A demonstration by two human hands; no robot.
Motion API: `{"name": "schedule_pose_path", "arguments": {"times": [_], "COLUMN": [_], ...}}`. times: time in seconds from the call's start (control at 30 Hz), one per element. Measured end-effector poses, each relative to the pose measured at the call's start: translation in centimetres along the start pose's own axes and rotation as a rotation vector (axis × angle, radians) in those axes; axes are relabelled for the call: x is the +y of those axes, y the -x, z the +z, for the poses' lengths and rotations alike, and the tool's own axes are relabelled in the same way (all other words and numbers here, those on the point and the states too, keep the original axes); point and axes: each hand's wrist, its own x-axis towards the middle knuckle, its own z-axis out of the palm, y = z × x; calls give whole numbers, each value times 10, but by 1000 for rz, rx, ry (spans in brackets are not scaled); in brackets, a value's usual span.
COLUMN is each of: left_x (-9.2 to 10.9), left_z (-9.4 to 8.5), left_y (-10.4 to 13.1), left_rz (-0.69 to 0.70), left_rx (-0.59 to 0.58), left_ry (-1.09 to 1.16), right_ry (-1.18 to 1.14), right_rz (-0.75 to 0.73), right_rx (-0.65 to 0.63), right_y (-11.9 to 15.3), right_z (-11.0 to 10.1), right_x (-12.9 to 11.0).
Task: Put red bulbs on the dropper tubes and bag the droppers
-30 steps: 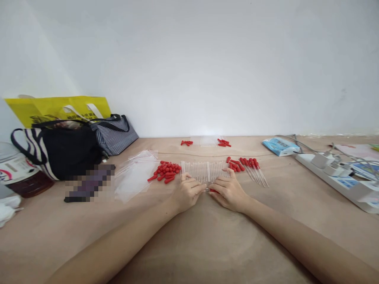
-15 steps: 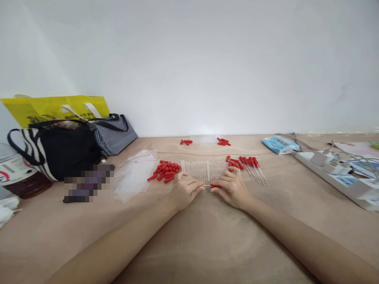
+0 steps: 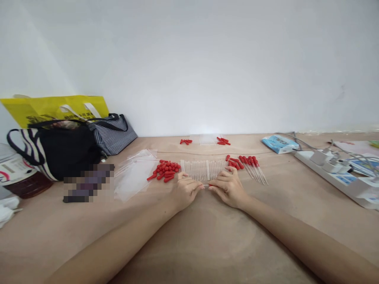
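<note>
Head view: a thin clear tube spans the gap between my two hands, its long axis running left to right across my body, close to level. Neither hand is nearer: my left fingers are closed on its left part, while my right fingers grip a red bulb in line with its right end. How far the tube reaches into the bulb I cannot tell, since my fingers hide the joint. What shows of the tube is pale and see-through; the bulb shows only as a sliver of red.

Just beyond my fingertips lies a row of clear tubes on the bench. Left of it sits a pile of red bulbs; to the right, bulb-topped tubes lie fanned out.
</note>
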Motion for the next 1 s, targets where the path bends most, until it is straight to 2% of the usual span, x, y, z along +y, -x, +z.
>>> {"name": "schedule_pose_path", "arguments": {"times": [0.23,0.37,0.47,0.53,0.63,0.73,0.8,0.9,1.0], "left_x": [2,3,2,3,5,9,11,13,11], "left_z": [-2,-4,-6,-7,-5,-3,-4,-7,-8], "left_y": [-1,-1,-2,-3,-5,-6,-7,-7,-8], "left_rz": [-15,-30,-60,-93,-145,-177,-182,-195,-226], "left_rx": [-4,27,50,49,27,-16,-46,-60,-54], "left_ry": [4,11,12,11,33,93,132,158,143], "right_ry": [1,-43,-125,-263,-615,-927,-1046,-1009,-697], "right_rz": [61,93,219,347,498,568,582,606,737], "right_rx": [65,60,62,64,64,125,166,210,240], "right_y": [2,3,5,4,-1,-10,-15,-24,-26], "right_z": [-1,-4,-6,-5,1,10,13,3,-20], "right_x": [0,4,11,13,5,-13,-21,-13,21]}}
